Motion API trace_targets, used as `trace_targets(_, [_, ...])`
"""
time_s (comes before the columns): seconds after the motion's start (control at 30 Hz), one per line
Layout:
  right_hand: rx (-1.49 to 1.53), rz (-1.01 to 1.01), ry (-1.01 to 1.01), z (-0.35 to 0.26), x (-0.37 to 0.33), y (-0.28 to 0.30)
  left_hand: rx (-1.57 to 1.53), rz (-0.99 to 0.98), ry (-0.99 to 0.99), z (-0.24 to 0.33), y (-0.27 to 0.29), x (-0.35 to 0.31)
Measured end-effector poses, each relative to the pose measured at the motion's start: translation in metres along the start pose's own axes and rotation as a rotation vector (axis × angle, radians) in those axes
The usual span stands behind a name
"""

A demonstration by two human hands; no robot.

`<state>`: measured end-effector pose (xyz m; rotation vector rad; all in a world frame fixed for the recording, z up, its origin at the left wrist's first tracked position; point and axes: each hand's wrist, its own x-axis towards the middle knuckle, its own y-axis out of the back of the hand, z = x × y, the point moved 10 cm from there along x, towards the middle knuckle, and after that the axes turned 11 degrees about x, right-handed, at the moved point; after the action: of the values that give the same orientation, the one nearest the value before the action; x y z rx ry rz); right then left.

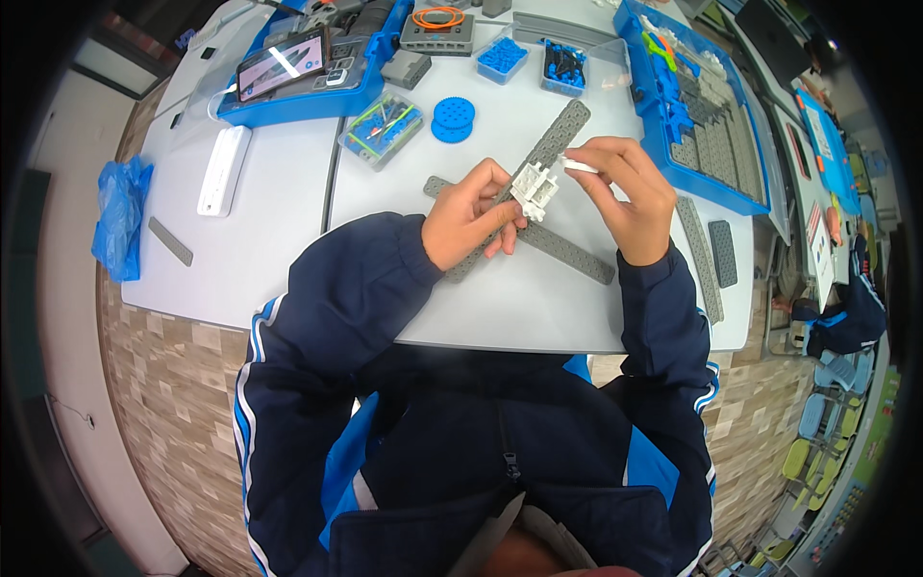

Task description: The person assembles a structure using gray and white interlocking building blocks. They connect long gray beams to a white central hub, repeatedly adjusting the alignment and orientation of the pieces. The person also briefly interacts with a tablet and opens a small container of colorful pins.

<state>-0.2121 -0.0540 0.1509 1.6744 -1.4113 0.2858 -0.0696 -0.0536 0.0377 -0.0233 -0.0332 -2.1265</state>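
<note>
My left hand [477, 214] is closed around a long grey perforated beam [556, 137] that slants up and away to the right. A white plastic connector block [534, 189] sits on the beam beside my left thumb. Between the thumb and fingers of my right hand [630, 192] is a small white plastic piece [579, 166], held just right of the block and apart from it. Below the raised beam a second grey perforated beam [569, 253] crosses it on the table; my left hand covers its middle, so I cannot tell whether the two are joined.
Ahead lie a blue wheel hub [453, 120], a clear parts box [382, 129], and tubs of blue pegs [502, 58] and black connectors [563, 65]. Blue cases [678, 144] flank the table. A phone [282, 63] leans on the left case. More grey beams [700, 258] lie right.
</note>
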Motion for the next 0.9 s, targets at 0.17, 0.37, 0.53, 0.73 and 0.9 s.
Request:
trace_targets(0.17, [-0.080,-0.039,-0.072,0.004,-0.007,-0.007,0.129,0.019,0.015,0.003,-0.001,-0.003])
trace_targets(0.37, [-0.045,-0.117,-0.001,-0.004,-0.008,-0.014,0.368,0.202,-0.207,0.024,0.003,-0.005])
trace_targets(0.53, [0.037,-0.134,-0.118,0.000,-0.008,-0.016,0.298,0.131,-0.155,0.017,0.002,-0.002])
trace_targets(0.73, [0.101,-0.041,-0.170,0.003,-0.006,-0.006,-0.054,0.103,0.034,0.000,0.000,0.001])
trace_targets(0.9, [0.102,-0.095,-0.114,0.007,-0.003,-0.007,-0.221,0.036,0.059,-0.002,-0.007,0.000])
